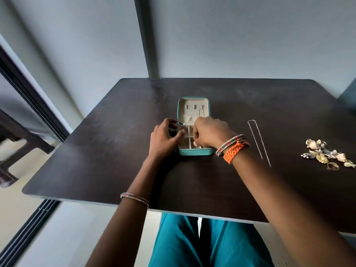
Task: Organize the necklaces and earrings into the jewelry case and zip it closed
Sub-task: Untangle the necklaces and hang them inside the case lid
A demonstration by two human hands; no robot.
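A teal jewelry case (194, 151) lies open on the dark table (96, 151), its cream lid (193, 110) laid back flat. My left hand (163, 138) rests against the case's left side, thumb on the rim. My right hand (209, 132) reaches down into the tray's right compartments with curled fingers; whatever the fingertips hold is hidden. Small jewelry pieces (196, 147) lie in the near compartment. A thin silver necklace (259, 142) lies stretched on the table to the right. A pile of earrings and a ring (327, 154) sits near the right edge.
A wall with a dark vertical post (148, 45) rises behind the table. A dark window frame (28, 97) and a piece of wooden furniture (17, 135) stand at the left. My teal-clad legs (192, 245) are under the table's near edge.
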